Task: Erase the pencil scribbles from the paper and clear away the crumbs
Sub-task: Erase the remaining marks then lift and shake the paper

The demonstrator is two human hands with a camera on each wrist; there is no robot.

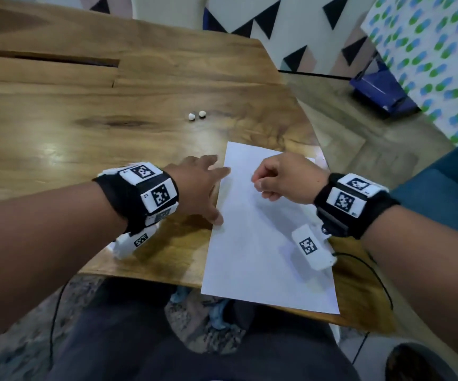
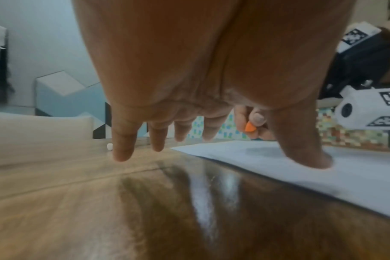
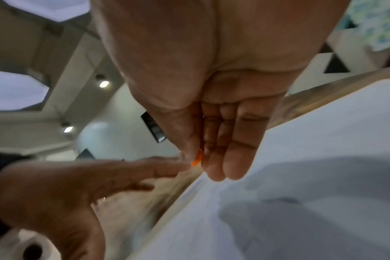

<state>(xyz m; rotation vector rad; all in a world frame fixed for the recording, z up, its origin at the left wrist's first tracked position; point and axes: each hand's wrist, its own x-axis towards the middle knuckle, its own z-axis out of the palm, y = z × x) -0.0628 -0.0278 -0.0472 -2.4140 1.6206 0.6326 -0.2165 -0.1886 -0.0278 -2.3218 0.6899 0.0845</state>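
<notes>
A white sheet of paper (image 1: 263,237) lies at the near right of the wooden table (image 1: 85,119); only very faint marks show on it. My left hand (image 1: 203,185) is spread flat, with the thumb (image 2: 305,149) and a fingertip pressing the paper's left edge (image 2: 267,158). My right hand (image 1: 280,180) hovers over the paper's upper part, fingers curled, and pinches a small orange eraser (image 3: 197,158), which also shows in the left wrist view as an orange eraser (image 2: 249,127) under the thumbnail. The eraser is hidden in the head view.
Two small white round objects (image 1: 196,115) sit on the table beyond the hands. The table's right edge runs close to the paper. A blue chair (image 1: 442,193) stands at the right, and a black cable (image 1: 373,276) trails over the near edge.
</notes>
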